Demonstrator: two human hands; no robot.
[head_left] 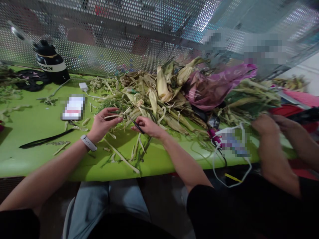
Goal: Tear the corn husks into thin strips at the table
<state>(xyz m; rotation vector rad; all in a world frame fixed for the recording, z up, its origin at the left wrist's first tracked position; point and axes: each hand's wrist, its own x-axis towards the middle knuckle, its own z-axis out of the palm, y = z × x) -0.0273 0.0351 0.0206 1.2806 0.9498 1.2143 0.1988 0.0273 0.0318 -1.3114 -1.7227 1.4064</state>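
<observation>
My left hand point(106, 122), with a pale watch strap on its wrist, pinches a bunch of pale strips of dried corn husk point(113, 116). Close to its right, my right hand point(147, 126) is closed around a thin tool with a dark handle point(138, 127). The tool's slim tip points up and left toward the strips; whether it is a knife or scissors I cannot make out. Behind both hands lies a big heap of dried corn husks point(163, 87). Loose husk strips point(122, 157) are scattered on the green tabletop below my hands.
A phone point(73, 108) lies left of my hands, near a white charger point(83, 87) and a black strap point(46, 138). A black jug point(52, 63) stands at the back left. On the right are a pink plastic bag point(209, 86), a white cable point(214, 166) and another person's hands point(265, 124).
</observation>
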